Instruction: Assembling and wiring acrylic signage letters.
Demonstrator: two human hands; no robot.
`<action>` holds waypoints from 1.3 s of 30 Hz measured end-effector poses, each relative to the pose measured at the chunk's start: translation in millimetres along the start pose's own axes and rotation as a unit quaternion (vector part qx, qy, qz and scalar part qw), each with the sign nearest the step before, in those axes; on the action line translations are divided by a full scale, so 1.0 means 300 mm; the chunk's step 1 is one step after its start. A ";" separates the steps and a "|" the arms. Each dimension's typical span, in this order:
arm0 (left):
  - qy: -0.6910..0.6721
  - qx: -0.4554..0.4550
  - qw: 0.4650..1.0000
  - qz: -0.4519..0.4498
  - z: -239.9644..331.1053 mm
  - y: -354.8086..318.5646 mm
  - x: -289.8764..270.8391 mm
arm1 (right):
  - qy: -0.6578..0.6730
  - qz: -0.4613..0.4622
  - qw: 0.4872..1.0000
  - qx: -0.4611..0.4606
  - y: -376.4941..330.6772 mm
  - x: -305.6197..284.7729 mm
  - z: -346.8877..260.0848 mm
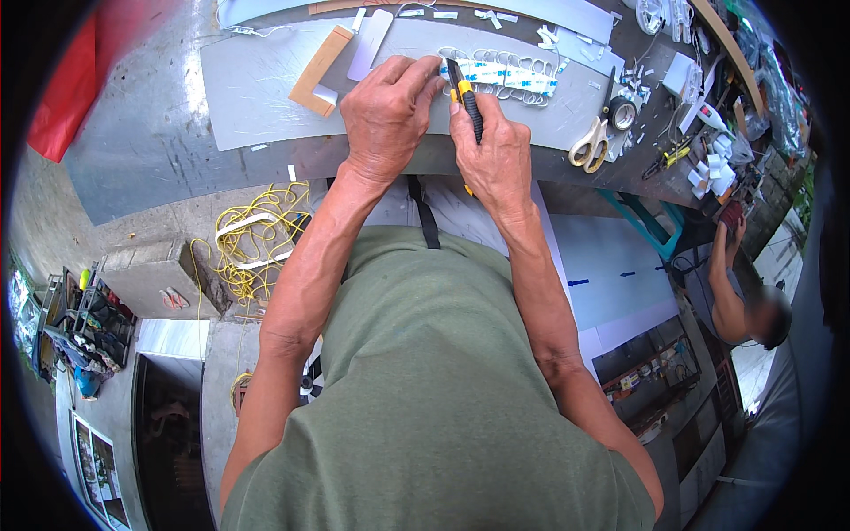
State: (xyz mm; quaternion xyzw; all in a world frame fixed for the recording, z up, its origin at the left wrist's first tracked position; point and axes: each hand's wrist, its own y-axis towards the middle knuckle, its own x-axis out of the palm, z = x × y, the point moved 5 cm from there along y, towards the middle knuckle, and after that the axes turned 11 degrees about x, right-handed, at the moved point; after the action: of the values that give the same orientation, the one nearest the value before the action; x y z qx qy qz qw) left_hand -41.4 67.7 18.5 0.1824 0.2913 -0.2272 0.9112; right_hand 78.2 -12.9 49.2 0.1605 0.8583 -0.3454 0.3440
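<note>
A yellow and black utility knife [467, 102] is gripped in my right hand [494, 152], its tip pointing away from me. The knife's front end meets the left end of a row of LED modules [500, 78], which has white and blue backing tape along it and thin wires looping out at both sides. Just left of that tip, my left hand [388, 111] pinches at the row's end with bent fingers; what sits between the fingertips is hidden. The row lies on a grey sheet [266, 88] on the workbench.
Left of my hands lies a brown L-shaped piece [320, 73]. Scissors [590, 146] and a tape roll [622, 113] lie to the right, near heaped white parts [715, 170]. Yellow cord [252, 252] tangles on the ground at left. Another person [730, 292] is at far right.
</note>
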 end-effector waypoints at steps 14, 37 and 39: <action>0.017 -0.003 1.000 -0.014 0.004 0.018 -0.008 | -0.148 0.034 0.988 -0.026 -0.018 0.009 -0.063; 0.026 -0.004 1.000 -0.015 0.000 0.020 -0.002 | -0.153 0.046 0.987 -0.016 -0.056 0.004 -0.042; 0.023 -0.009 1.000 -0.015 0.000 0.023 -0.005 | -0.152 0.046 0.987 -0.018 -0.060 0.004 -0.041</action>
State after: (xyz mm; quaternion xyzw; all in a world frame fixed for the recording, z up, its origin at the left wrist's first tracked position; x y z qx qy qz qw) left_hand -38.9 73.8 20.9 0.1752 0.3169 -0.2343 0.9022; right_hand 62.2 -17.1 63.5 0.1396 0.7937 -0.3339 0.4889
